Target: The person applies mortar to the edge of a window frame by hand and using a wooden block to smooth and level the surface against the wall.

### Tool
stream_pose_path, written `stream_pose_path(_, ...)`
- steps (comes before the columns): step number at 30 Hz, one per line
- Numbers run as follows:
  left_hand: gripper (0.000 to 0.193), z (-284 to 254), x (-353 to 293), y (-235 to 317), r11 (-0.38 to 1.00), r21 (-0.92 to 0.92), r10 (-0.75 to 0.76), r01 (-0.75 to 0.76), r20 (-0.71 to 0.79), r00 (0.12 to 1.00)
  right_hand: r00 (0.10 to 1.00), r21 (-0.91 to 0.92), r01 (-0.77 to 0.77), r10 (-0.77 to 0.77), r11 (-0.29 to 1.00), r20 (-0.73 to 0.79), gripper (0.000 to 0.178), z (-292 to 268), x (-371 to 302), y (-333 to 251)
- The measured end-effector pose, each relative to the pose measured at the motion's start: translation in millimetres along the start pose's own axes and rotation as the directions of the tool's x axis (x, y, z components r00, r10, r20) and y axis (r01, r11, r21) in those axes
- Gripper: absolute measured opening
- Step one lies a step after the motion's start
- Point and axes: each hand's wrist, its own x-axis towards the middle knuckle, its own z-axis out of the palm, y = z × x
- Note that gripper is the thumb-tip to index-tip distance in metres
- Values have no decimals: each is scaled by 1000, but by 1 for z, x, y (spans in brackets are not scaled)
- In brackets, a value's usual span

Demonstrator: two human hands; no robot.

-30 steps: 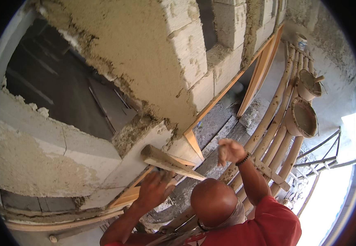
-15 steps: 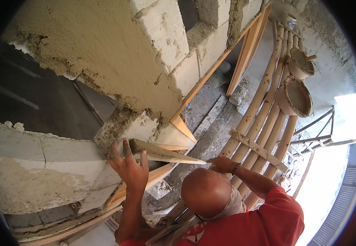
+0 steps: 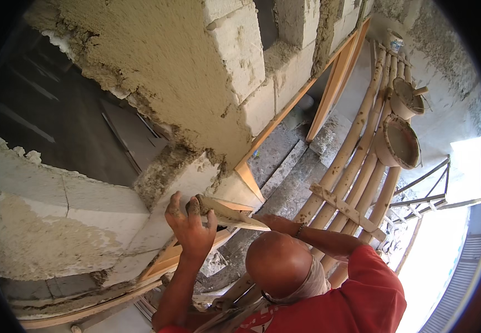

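Neither of my hands shows in the picture. Below me a co-worker in a red shirt [image 3: 340,302] grips a mortar-stained wooden board [image 3: 235,217] in front of a block wall. The co-worker's left hand [image 3: 193,228], fingers raised and dirty, is at the board's thicker left end. Their right hand [image 3: 276,223], with a bracelet at the wrist, is at the pale right end, its fingers partly hidden. Above the board, rough wet-looking plaster [image 3: 163,72] covers part of the wall and stops at bare white blocks [image 3: 237,53].
A pole scaffold [image 3: 357,150] runs up the right side, joined by a crosspiece [image 3: 348,211]. On it stand two mortar buckets [image 3: 398,143] [image 3: 406,99] and a small pail [image 3: 394,41]. A dark wall opening [image 3: 57,122] lies left; an orange wooden frame [image 3: 329,83] edges the blocks.
The view has shifted slightly, so the wall sits farther right. The co-worker's right hand has moved left, and the board now looks shorter and more turned. Their left hand stays at its end.
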Motion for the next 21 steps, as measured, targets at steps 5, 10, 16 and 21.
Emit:
stream_pose_path(5,63,26,-15,19,872,-489,8,-21,-28,1000,982,-10,90,-90,996,-168,97,26,24,-6)
stream_pose_path(10,55,36,-3,43,844,-533,-29,58,62,998,912,97,-13,52,995,-407,114,39,9,-9)
stream_pose_path(16,50,61,26,89,844,-519,-136,136,38,990,719,194,-142,236,971,-654,127,72,5,29)
stream_pose_path(21,64,65,45,121,862,-466,-158,201,129,979,542,237,-142,276,961,-794,101,67,24,35)
